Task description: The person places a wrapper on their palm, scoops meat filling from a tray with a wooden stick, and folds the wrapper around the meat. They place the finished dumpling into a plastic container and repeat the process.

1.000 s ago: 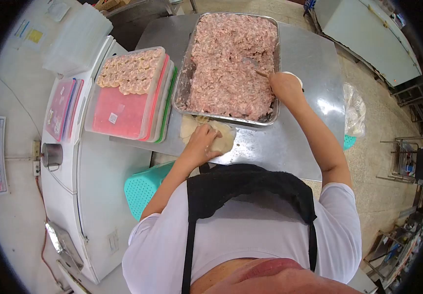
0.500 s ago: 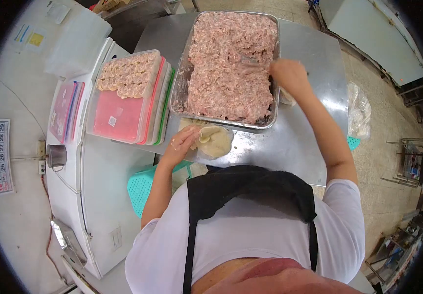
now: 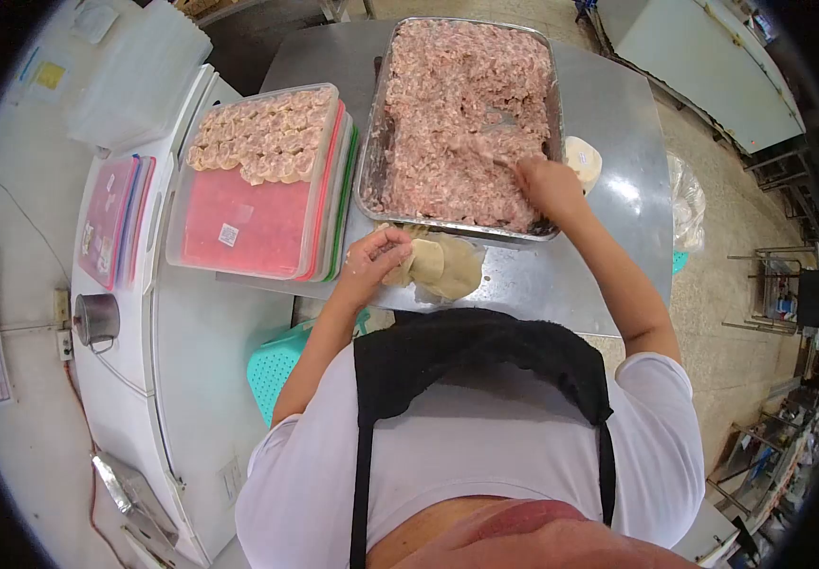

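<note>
Between the thumb and fingers of my left hand (image 3: 376,261) is a thin, pale round wrapper (image 3: 425,258). More wrappers (image 3: 455,273) lie on the metal table just below the tray's near edge. My right hand (image 3: 549,188) is closed at the right side of the large metal tray (image 3: 364,190), against the minced meat (image 3: 457,114); a thin tool, mostly hidden in the meat, seems to extend from its fingers. Left of the tray, filled dumplings (image 3: 262,133) stand in rows in the top box (image 3: 257,232) of a stack.
A round pale stack (image 3: 583,163) sits right of the tray on the metal table (image 3: 618,123). Lids (image 3: 110,223) and a metal cup (image 3: 97,318) are on the white appliance (image 3: 205,379) at left. A green basket (image 3: 276,370) is below the table's front edge.
My right hand has moved down and inward over the meat. The wrapper in my left hand is now raised and spread out. The whole view has shifted slightly.
</note>
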Action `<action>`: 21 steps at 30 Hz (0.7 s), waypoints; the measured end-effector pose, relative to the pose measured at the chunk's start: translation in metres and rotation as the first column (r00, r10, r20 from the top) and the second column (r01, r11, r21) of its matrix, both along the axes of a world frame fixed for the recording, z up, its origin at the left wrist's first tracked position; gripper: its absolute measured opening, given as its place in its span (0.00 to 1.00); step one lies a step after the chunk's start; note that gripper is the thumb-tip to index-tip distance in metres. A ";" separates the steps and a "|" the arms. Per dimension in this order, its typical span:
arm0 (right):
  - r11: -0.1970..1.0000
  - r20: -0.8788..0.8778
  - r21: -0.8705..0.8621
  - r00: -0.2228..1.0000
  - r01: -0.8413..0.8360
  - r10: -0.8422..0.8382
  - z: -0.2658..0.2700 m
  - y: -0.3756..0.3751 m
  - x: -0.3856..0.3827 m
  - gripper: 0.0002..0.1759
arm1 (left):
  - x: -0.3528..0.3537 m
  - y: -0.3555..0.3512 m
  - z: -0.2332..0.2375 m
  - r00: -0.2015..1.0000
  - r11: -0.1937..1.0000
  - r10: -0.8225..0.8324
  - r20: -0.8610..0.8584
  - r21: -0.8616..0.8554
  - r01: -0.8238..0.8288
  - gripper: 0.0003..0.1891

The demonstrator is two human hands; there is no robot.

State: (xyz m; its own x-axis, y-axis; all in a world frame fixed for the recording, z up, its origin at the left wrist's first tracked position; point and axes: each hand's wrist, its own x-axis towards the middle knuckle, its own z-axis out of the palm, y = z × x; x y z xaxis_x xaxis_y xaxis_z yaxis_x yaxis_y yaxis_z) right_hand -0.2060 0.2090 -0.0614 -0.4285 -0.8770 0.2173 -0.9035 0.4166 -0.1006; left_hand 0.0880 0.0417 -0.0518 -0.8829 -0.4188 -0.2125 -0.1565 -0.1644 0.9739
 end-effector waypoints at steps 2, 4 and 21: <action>1.000 -0.023 -0.006 0.999 -0.025 0.024 0.003 0.006 0.014 0.13 | 0.005 -0.007 -0.013 0.999 0.986 0.012 -0.036 0.169 -0.006 0.08; 0.998 0.097 -0.005 0.993 0.066 -0.066 0.004 0.009 0.024 0.14 | 0.008 -0.013 -0.017 0.997 0.914 -0.046 -0.058 0.401 0.066 0.08; 0.833 0.940 -0.307 0.281 0.460 0.192 0.039 0.008 0.093 0.14 | -0.089 0.044 0.008 0.961 0.862 0.139 -0.238 0.507 0.001 0.04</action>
